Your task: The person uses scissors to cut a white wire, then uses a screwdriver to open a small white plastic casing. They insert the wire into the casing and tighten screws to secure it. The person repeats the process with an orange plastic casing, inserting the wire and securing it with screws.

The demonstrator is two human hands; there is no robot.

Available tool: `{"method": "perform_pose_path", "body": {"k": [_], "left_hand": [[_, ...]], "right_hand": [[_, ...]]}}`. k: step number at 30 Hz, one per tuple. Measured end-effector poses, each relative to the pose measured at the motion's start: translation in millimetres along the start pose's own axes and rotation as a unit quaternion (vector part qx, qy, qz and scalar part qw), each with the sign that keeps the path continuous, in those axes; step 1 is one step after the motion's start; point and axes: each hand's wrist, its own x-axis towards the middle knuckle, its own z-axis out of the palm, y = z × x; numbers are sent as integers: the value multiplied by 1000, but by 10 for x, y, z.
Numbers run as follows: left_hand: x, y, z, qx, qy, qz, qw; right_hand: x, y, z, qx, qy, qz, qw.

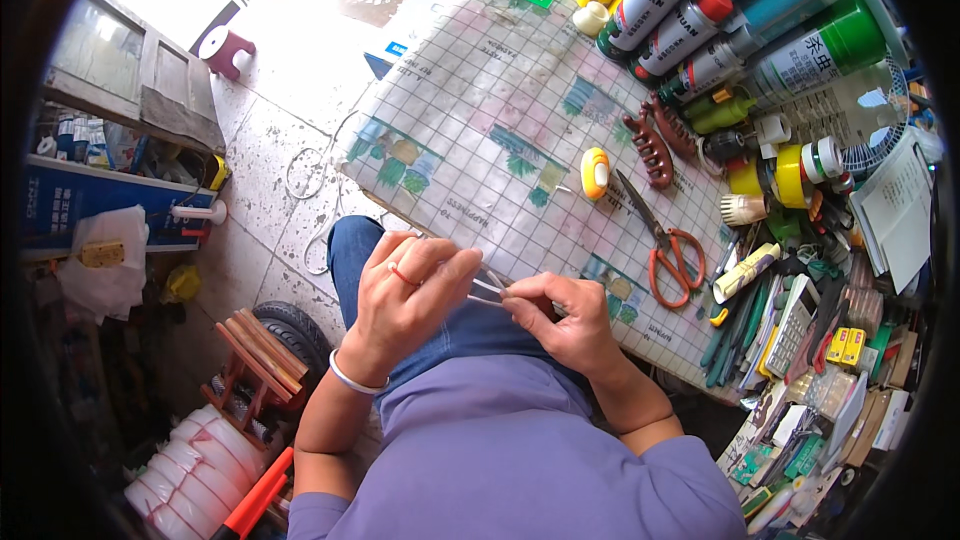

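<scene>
My left hand point(400, 285), with a ring and a white bangle, is closed with its fingertips pinching a thin whitish strip point(486, 286). The strip's other end sits between the thumb and forefinger of my right hand point(565, 315). It looks doubled or looped in the short gap between the hands; its exact kind I cannot make out. Both hands hover above my lap at the near edge of the table point(470, 180), which has a checked cover. Orange-handled scissors point(675, 250) lie to the right of my hands, blades apart. Beside them rests a yellow-and-white oval object point(595, 173).
Brown toothed clips point(650, 150) lie farther back. Spray cans point(690, 35) crowd the far right, with tape rolls point(775, 175), a calculator point(797, 325) and pens below them. A red stool point(228, 52) stands on the floor; wrapped white bundles point(195, 470) are at lower left.
</scene>
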Motion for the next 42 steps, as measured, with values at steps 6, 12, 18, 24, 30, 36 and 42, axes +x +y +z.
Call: {"method": "perform_pose_path", "body": {"k": [6, 12, 18, 24, 30, 36, 42], "left_hand": [[-96, 184, 132, -455, 11, -336, 825], [-139, 233, 145, -399, 2, -339, 852], [-110, 243, 136, -348, -6, -284, 893], [-134, 242, 126, -356, -18, -306, 883], [-123, 235, 192, -396, 35, -329, 857], [-70, 164, 155, -534, -6, -311, 786], [-275, 178, 372, -472, -302, -376, 738]], "right_hand": [[17, 16, 57, -15, 6, -50, 999], [44, 7, 50, -63, 26, -87, 994], [45, 45, 71, -85, 38, -116, 989], [44, 31, 72, -97, 32, -113, 988], [-27, 18, 34, -24, -14, -7, 1000], [9, -75, -85, 106, -68, 86, 988], [322, 13, -79, 36, -14, -26, 999]]}}
